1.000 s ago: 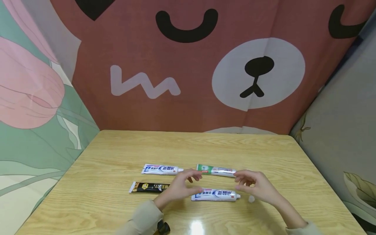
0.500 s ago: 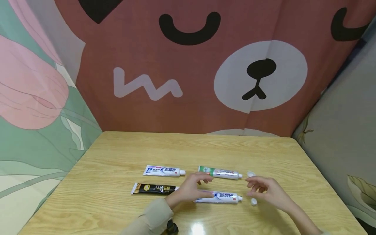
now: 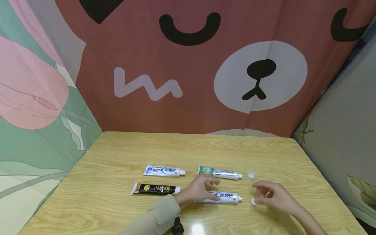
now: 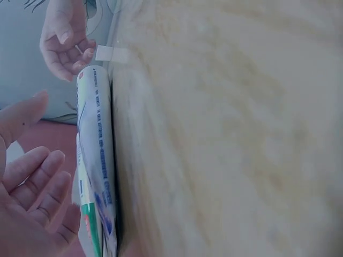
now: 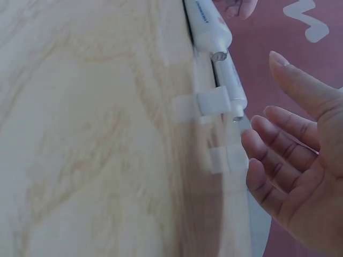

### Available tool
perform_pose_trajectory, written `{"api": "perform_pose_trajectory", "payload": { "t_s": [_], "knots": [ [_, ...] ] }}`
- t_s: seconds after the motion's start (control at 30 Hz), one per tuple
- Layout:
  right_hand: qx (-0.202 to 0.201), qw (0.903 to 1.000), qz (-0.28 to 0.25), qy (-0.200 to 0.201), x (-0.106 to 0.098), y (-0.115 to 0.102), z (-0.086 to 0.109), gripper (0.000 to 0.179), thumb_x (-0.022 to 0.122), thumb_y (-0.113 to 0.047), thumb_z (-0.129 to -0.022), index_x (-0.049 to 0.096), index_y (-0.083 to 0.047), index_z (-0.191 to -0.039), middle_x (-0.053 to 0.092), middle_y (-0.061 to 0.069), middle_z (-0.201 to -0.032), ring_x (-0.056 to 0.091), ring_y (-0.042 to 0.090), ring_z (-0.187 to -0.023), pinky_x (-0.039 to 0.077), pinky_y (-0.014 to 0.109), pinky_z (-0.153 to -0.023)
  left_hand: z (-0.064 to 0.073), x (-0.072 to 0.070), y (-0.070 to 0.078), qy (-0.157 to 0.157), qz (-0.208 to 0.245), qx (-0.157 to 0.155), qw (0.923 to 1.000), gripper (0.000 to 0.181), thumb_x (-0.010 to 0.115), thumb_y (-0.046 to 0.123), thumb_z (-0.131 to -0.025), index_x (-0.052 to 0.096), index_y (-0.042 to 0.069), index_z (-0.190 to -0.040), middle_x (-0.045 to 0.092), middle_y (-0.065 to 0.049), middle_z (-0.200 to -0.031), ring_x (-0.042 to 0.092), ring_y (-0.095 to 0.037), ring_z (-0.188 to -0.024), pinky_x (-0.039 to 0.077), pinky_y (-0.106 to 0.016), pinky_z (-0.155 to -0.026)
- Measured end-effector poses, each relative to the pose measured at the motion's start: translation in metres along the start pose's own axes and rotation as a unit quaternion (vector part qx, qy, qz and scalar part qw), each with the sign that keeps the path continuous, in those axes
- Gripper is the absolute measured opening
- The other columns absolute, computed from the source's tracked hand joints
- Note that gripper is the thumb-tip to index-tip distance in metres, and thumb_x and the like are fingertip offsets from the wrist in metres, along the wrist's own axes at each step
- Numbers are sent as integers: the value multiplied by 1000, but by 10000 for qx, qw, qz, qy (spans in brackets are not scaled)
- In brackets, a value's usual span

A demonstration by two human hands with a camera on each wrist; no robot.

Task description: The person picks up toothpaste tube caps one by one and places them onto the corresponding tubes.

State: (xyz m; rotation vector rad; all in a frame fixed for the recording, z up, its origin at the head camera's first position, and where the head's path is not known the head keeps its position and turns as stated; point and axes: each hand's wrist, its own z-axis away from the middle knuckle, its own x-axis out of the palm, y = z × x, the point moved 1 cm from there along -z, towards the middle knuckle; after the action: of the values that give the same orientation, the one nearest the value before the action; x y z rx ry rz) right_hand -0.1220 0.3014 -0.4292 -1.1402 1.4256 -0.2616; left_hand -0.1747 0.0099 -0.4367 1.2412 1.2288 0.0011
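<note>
Nearest my left hand (image 3: 202, 188) is a white and blue toothpaste tube (image 3: 227, 197), uncapped; the loosely bent fingers and thumb hover over its left part and hide it. My right hand (image 3: 273, 195) holds nothing, its thumb tip close by a small white cap (image 3: 253, 202) on the table. In the right wrist view that cap (image 5: 213, 100) stands apart from the spread fingers (image 5: 278, 160). A second white cap (image 3: 251, 175) lies farther back, just right of the uncapped green and white toothpaste tube (image 3: 224, 173).
On the wooden table (image 3: 123, 150), a black toothpaste tube (image 3: 155, 189) and another white and blue one (image 3: 163, 171), both capped, lie at left. A dark object (image 3: 177, 226) shows beneath the left sleeve (image 3: 158, 213). A bear-print cloth (image 3: 188, 107) hangs behind.
My right hand has moved away from the green tube's nozzle, rightward and nearer, and the far cap now shows on the table. My left hand has shifted right over the near white tube.
</note>
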Motion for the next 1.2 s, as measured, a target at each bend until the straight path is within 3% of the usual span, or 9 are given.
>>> {"api": "perform_pose_trajectory", "payload": {
  "t_s": [0.4, 0.73, 1.07, 1.2],
  "knots": [
    [539, 9936, -578, -801, 2, 9, 8, 45, 72, -15, -77, 55, 11, -110, 58, 5, -81, 51, 5, -65, 44, 24, -52, -5, 11, -2, -297, -18, -306, 9991, 53, 82, 22, -64, 63, 8, -112, 63, 5, -107, 54, -1, -91, 40, -16, -81],
    [396, 9930, -665, -894, 5, 15, 9, 43, 74, -17, -75, 58, 8, -106, 56, 5, -81, 51, 6, -64, 44, 24, -52, -6, 15, -7, -305, 153, -390, 9987, 52, 83, 16, -62, 63, 6, -109, 65, 3, -104, 56, 1, -90, 41, -14, -81],
    [333, 9915, -691, -1047, 6, 14, 5, 34, 73, -17, -76, 62, 3, -101, 56, 4, -77, 48, 5, -62, 42, 24, -50, -7, 19, -10, -409, -68, -213, 9989, 47, 84, 18, -60, 66, 6, -102, 65, 6, -93, 55, 4, -81, 41, -11, -75],
    [213, 9911, -749, -1079, 7, 16, 5, 30, 72, -13, -77, 62, 4, -99, 55, 6, -76, 47, 7, -61, 41, 25, -49, -8, 20, -9, -459, -77, -324, 9984, 46, 85, 16, -58, 67, 7, -100, 63, 8, -89, 54, 5, -79, 41, -11, -75]
  ]
}}
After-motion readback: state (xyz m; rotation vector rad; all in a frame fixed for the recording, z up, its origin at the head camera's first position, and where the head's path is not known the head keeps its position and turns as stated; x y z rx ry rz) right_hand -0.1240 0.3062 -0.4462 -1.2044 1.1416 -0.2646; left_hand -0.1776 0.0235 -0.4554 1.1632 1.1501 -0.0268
